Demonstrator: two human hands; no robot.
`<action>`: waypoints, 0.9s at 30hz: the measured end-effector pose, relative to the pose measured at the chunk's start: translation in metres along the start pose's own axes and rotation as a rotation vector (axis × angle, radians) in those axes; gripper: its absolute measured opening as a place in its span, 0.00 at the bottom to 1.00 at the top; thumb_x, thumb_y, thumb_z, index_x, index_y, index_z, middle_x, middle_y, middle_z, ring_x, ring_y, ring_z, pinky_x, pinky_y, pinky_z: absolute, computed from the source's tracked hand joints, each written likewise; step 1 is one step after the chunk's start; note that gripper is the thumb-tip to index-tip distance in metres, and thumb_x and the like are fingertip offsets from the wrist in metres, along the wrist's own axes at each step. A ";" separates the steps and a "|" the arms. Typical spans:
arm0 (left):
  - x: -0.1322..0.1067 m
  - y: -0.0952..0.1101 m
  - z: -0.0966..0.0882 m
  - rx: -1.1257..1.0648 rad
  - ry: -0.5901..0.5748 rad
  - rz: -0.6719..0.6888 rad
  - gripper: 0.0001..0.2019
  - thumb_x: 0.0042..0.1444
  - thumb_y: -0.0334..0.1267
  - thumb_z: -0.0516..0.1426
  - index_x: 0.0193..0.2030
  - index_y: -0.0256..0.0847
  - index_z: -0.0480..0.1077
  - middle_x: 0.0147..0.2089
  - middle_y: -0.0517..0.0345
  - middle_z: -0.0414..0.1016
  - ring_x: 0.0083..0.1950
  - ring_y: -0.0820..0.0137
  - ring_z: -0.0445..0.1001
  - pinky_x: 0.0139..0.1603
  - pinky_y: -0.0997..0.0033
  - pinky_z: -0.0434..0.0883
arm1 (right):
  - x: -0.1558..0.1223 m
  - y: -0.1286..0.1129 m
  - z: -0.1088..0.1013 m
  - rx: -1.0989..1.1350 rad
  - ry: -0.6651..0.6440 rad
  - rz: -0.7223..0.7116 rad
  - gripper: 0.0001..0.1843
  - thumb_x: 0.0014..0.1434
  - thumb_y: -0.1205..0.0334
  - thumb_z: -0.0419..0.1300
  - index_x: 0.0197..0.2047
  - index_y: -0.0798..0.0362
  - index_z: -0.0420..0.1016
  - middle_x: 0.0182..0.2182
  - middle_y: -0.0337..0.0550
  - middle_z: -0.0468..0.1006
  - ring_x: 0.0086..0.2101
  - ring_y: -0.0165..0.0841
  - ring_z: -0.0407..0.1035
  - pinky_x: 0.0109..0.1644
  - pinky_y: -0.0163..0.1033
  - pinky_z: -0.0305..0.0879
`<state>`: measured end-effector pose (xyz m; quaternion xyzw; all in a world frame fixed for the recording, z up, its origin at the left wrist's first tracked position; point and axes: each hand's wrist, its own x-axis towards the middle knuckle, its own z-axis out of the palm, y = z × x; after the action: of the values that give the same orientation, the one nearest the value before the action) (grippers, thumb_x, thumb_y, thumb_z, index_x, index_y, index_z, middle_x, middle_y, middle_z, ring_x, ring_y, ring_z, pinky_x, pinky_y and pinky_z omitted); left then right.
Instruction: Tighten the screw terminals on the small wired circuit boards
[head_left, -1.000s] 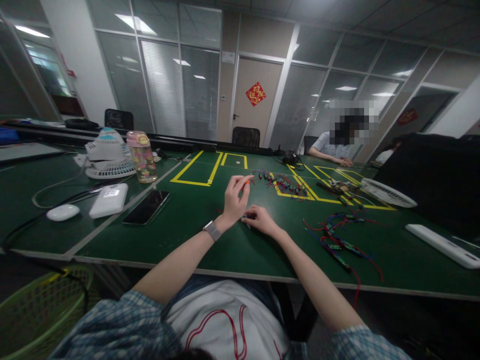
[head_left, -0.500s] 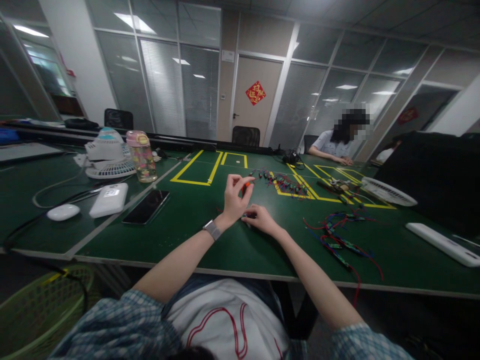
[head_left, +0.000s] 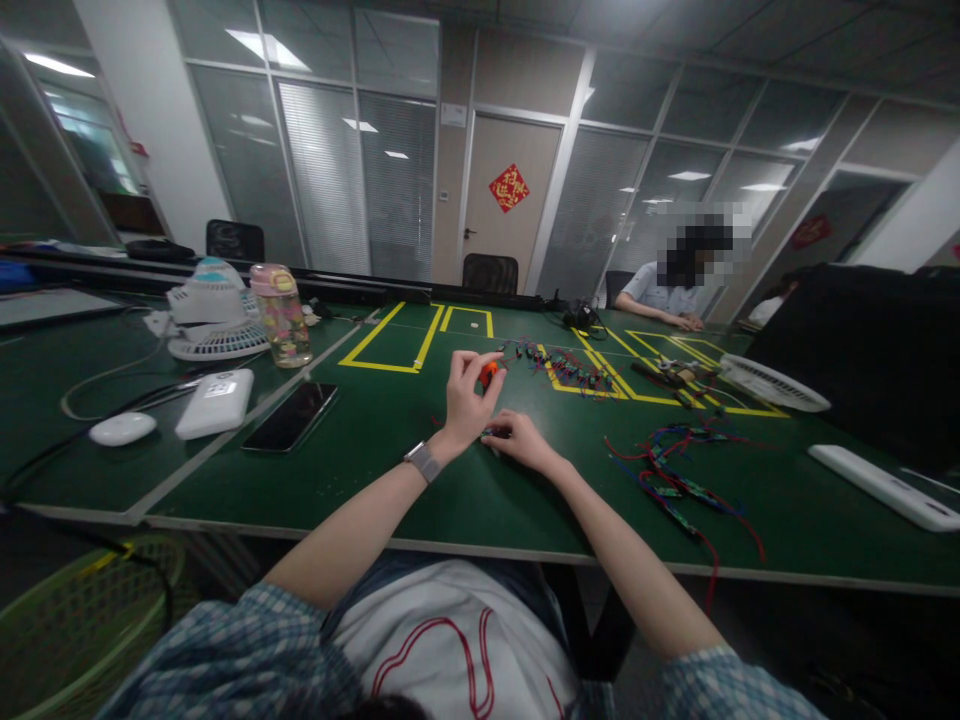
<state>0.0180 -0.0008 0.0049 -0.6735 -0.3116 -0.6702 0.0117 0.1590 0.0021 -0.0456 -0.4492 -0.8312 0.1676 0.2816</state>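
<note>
My left hand (head_left: 466,398), with a watch on the wrist, is raised over the green table (head_left: 405,460). Its thumb and fingers are closed on a small orange and black object (head_left: 490,374), whose kind I cannot make out. Just below and to the right, my right hand (head_left: 523,441) rests low at the tabletop. Its bent fingers pinch a small wired circuit board (head_left: 491,434), mostly hidden by them. A bundle of similar wired circuit boards (head_left: 671,485) with red and blue wires lies to the right. More wired boards (head_left: 566,368) lie in a row beyond my hands.
At the left are a phone (head_left: 291,417), a white power bank (head_left: 216,403), a white mouse (head_left: 123,429), a bottle (head_left: 280,316) and a fan (head_left: 217,310). A long white device (head_left: 885,487) lies at the right. A person (head_left: 667,290) sits across the table.
More of the orange object now shows between my left fingers, as if turned slightly. My right hand stays where it was.
</note>
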 end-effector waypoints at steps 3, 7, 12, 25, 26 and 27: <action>0.000 0.000 0.000 0.018 0.018 0.008 0.09 0.58 0.39 0.59 0.45 0.42 0.73 0.39 0.57 0.62 0.40 0.71 0.67 0.43 0.70 0.69 | 0.000 0.000 0.000 0.000 -0.003 0.011 0.10 0.53 0.67 0.65 0.40 0.54 0.82 0.29 0.40 0.71 0.29 0.28 0.65 0.37 0.34 0.61; 0.000 0.000 -0.001 -0.032 -0.011 0.007 0.11 0.64 0.38 0.52 0.48 0.41 0.72 0.42 0.54 0.66 0.45 0.70 0.69 0.46 0.69 0.69 | 0.000 0.001 0.000 0.000 -0.001 0.009 0.09 0.53 0.67 0.65 0.39 0.54 0.82 0.29 0.40 0.71 0.29 0.28 0.64 0.37 0.34 0.61; 0.001 0.000 -0.002 -0.100 -0.058 0.002 0.14 0.67 0.35 0.46 0.51 0.40 0.70 0.47 0.51 0.72 0.49 0.68 0.71 0.51 0.67 0.69 | 0.000 0.003 0.001 0.015 0.001 -0.003 0.10 0.53 0.67 0.65 0.40 0.53 0.82 0.29 0.40 0.71 0.30 0.28 0.65 0.38 0.34 0.62; 0.003 0.001 -0.003 -0.065 -0.061 0.003 0.11 0.65 0.35 0.50 0.49 0.41 0.71 0.42 0.53 0.71 0.43 0.69 0.70 0.44 0.68 0.70 | 0.000 0.002 0.001 0.007 0.006 0.005 0.11 0.53 0.66 0.65 0.41 0.53 0.82 0.29 0.40 0.72 0.29 0.28 0.66 0.37 0.34 0.62; 0.003 0.001 -0.002 -0.052 -0.058 0.004 0.11 0.64 0.36 0.51 0.48 0.41 0.71 0.41 0.53 0.70 0.42 0.70 0.70 0.43 0.69 0.70 | 0.000 0.002 0.001 0.005 0.005 0.003 0.11 0.53 0.66 0.65 0.41 0.53 0.82 0.29 0.40 0.72 0.29 0.28 0.65 0.37 0.34 0.62; 0.003 0.001 -0.002 -0.038 -0.053 0.004 0.10 0.63 0.36 0.52 0.48 0.41 0.72 0.41 0.54 0.69 0.41 0.70 0.70 0.43 0.69 0.69 | 0.000 0.002 0.000 0.004 0.005 0.001 0.11 0.53 0.66 0.65 0.41 0.53 0.82 0.29 0.40 0.71 0.29 0.28 0.65 0.37 0.34 0.62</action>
<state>0.0163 -0.0016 0.0081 -0.6917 -0.2976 -0.6580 -0.0079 0.1598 0.0032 -0.0468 -0.4494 -0.8300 0.1681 0.2845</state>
